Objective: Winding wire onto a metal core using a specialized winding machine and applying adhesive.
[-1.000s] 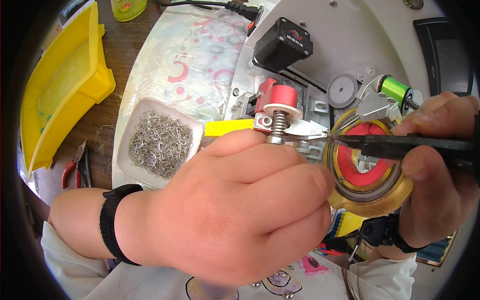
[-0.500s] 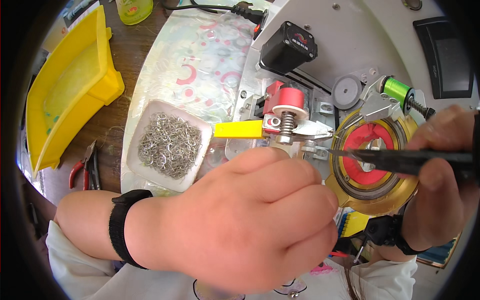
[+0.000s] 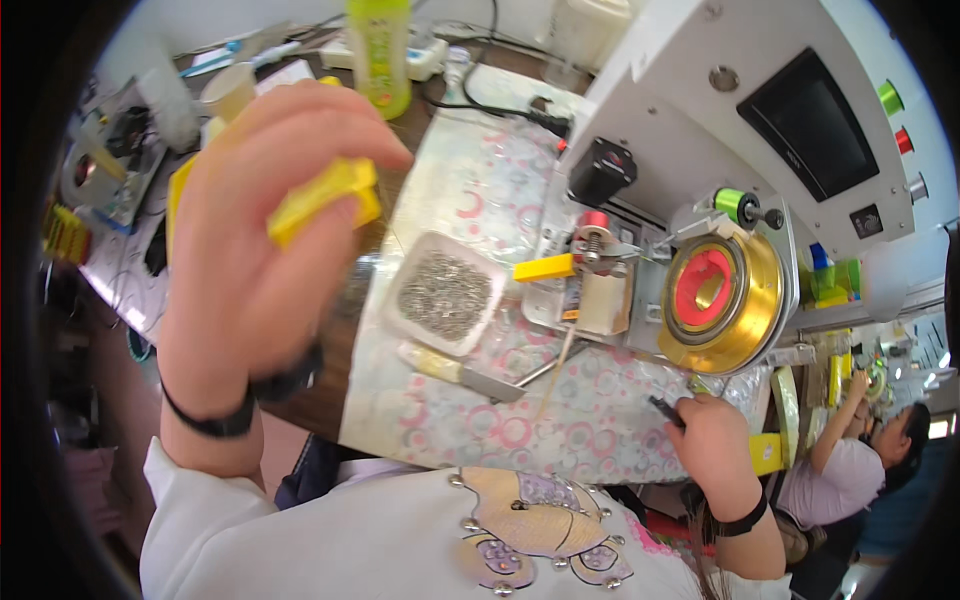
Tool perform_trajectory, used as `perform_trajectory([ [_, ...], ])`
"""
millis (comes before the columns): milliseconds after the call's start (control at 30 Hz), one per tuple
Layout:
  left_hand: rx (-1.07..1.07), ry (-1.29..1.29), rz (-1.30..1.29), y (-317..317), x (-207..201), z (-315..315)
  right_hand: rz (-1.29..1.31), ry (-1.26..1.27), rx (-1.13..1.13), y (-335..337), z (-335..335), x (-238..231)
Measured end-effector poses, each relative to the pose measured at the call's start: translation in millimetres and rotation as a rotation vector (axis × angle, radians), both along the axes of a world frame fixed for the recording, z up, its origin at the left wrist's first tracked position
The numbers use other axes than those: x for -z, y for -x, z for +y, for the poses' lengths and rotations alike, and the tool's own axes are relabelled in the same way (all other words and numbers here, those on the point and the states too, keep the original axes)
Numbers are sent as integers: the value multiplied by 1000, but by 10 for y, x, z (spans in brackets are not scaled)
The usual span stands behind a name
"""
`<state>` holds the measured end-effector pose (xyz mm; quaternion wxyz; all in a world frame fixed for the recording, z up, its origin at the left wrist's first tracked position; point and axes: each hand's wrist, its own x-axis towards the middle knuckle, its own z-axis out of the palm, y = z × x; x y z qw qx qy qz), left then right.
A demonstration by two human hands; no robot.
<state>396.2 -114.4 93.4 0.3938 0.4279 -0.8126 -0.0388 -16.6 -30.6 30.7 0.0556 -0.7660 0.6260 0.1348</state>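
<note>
Left hand (image 3: 240,225), blurred, has half-bent fingers before a yellow plastic bin (image 3: 325,198); whether it grips anything cannot be told. Right hand (image 3: 714,440) curls around a slim black tool (image 3: 662,408), and beyond lies a square white dish (image 3: 458,347) of silvery wire hooks (image 3: 443,293)

1. Green bottle (image 3: 380,60): carries pale printing on its side, blurred.
2. Black block-shaped housing (image 3: 602,172): bears a small reddish mark (too small to read).
3. Black screen (image 3: 808,125): shows tiny pale lettering on its bezel, illegible.
</note>
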Motion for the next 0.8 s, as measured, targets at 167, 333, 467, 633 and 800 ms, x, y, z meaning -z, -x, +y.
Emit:
perform_trajectory([
  [167,-564,-124,-59,-849,190,-277,-13,133,82,192,-14,238],
  [333,-866,-181,-552,-1155,306,-246,-275,300,-65,33,74,30],
  [467,-923,36,-639,-965,207,-200,-901,-27,31,-319,126,-87],
  [633,-906,-213,-478,-693,32,-325,-1124,-183,81,-869,-199,-78],
  [800,-537,6,-282,-279,169,-257,-1508,-399,537,-1169,-495,-139],
])
